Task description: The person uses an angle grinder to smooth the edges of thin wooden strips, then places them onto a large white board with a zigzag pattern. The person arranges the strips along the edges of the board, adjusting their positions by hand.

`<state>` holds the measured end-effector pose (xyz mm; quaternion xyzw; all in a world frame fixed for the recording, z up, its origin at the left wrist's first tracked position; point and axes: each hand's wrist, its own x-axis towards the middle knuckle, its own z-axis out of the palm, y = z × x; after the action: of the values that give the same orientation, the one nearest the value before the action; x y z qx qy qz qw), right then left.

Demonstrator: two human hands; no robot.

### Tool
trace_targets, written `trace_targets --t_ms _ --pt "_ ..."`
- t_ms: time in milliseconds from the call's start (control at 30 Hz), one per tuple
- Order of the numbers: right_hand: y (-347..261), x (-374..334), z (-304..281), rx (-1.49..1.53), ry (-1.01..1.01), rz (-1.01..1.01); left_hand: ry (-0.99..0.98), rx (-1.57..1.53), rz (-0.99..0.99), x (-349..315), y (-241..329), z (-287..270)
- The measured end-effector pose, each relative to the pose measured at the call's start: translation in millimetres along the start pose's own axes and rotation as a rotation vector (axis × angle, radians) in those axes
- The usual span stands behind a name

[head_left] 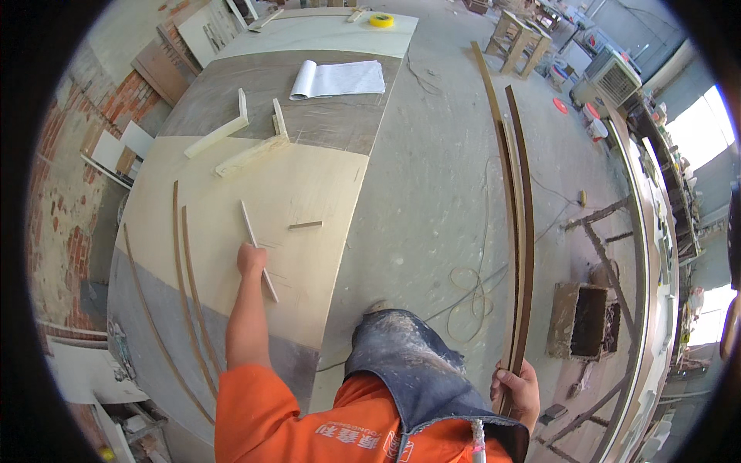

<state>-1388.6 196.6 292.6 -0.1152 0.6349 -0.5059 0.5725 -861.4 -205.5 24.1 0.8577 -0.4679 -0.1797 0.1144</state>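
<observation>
My left hand (252, 260) is closed around a thin whitish strip (269, 285), held at a slant over the pale board (309, 185) on the table. A short strip (306, 225) lies just right of it. To its left, several long thin brown strips (188, 262) lie along the table. Down at my right side, my right hand (519, 390) grips a bundle of long narrow strips (519, 255), brown and pale, which reach far ahead past the table. Their lower ends are partly hidden by the hand and my clothing.
Angled pale wooden pieces (251, 154) and a roll of paper (340, 79) sit farther up the table, with yellow tape (381, 20) at its far end. A cable (472, 301) loops on the floor. At right stand an open box (588, 320) and a long bench (644, 255).
</observation>
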Motion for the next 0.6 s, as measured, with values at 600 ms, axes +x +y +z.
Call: trace_targets --t_ms 600 --pt "-28 35 43 0.063 0.095 0.111 -0.320 0.142 0.850 -6 119 19"
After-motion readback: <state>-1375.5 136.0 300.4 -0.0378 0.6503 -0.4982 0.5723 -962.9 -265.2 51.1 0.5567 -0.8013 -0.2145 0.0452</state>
